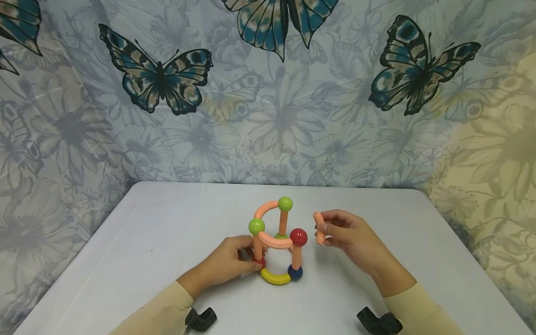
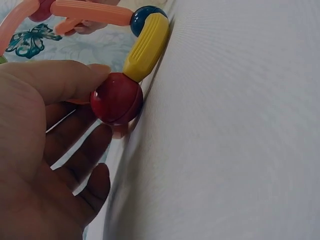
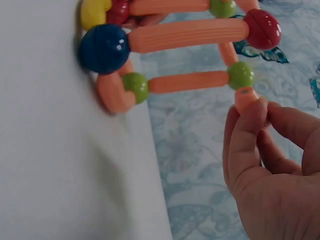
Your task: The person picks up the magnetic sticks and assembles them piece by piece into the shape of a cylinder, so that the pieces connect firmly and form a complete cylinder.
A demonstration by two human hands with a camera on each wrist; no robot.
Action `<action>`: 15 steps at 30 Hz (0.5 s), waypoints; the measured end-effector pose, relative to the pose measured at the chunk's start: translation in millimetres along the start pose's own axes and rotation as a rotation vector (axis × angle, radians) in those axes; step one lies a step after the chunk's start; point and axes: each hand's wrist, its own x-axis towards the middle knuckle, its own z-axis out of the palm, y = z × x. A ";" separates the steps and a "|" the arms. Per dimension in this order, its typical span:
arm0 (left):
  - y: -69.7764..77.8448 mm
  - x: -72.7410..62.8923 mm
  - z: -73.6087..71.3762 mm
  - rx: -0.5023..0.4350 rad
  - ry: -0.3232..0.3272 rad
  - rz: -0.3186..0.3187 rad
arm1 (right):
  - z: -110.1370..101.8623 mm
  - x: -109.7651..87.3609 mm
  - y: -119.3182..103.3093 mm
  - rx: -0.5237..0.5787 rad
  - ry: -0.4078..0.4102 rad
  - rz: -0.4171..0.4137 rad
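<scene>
A toy frame of balls joined by rods stands on the white table (image 1: 125,260). Four uprights and curved bars make it up: orange rods, green balls (image 1: 285,204), an upper red ball (image 1: 298,237), a blue ball (image 1: 295,272) and a yellow curved rod (image 1: 275,278). At its lower left my left hand (image 1: 228,260) pinches the bottom red ball (image 2: 117,99), thumb on its near side. Right of the frame, my right hand (image 1: 356,237) pinches a short curved orange rod (image 1: 320,228) between thumb and fingertips, apart from the frame. One rod end shows in the right wrist view.
Two black devices, one on the left (image 1: 202,319) and one on the right (image 1: 378,321), sit by the wrists at the near side. Behind the table hangs a cloth backdrop (image 1: 284,139) printed with butterflies and flowers.
</scene>
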 end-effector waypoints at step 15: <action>1.7 -0.2 1.0 0.029 0.037 0.015 | 20.0 24.3 -21.1 0.111 -0.030 0.055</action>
